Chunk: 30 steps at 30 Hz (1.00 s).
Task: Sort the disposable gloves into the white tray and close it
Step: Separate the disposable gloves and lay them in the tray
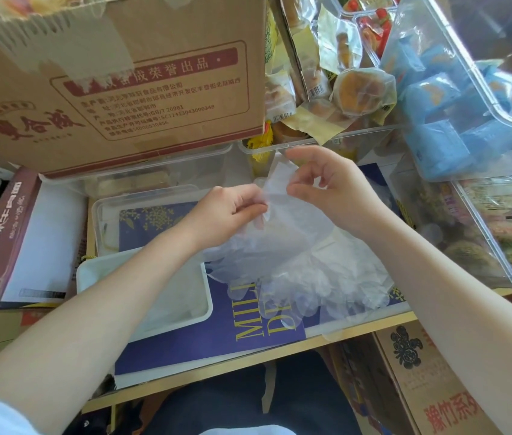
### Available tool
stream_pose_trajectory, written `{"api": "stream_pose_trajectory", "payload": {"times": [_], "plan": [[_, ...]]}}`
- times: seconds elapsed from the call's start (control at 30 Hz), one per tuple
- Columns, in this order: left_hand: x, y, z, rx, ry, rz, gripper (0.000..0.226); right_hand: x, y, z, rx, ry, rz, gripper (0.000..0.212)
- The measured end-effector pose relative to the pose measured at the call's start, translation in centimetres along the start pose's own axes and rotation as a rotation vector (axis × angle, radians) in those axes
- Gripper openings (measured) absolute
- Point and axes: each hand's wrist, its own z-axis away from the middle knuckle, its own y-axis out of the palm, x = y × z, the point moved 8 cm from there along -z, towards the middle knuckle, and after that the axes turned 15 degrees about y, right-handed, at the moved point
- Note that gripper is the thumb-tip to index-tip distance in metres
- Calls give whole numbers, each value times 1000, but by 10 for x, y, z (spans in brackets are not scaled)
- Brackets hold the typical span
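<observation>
Cluttered desk [248, 356]: both hands, left [229, 211] and right [333, 189], pinching one disposable glove [275, 180]; best peeled singly, then laid flat in white tray [91, 271].

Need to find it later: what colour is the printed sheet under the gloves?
Dark blue sheet with yellow lettering, head view.

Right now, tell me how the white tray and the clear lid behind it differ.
The white tray is opaque, while the clear lid is see-through, showing the purple print beneath it. The white tray lies nearer the person, partly hidden by the left forearm; the clear lid lies farther back, under the cardboard box's edge. The white tray holds some filmy material; the clear lid looks bare. Both are rounded rectangles lying flat and apart.
</observation>
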Motion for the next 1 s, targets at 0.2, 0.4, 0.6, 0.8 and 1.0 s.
{"api": "stream_pose_trajectory", "payload": {"times": [0.2,0.4,0.6,0.8,1.0], "plan": [[-3,4,-1,36,73,47,10,-17,3,-5,74,140,-116,17],[4,6,1,25,61,113,13,-33,15,-9,259,313,-63,19],[43,27,30,286,-271,352,16,-43,2,-13,175,327,11,22],[44,32,26,384,-326,282,15,-60,12,-16,201,375,103,29],[40,41,1,-24,-299,402,18,-88,15,-15,264,672,-259,67]]}}
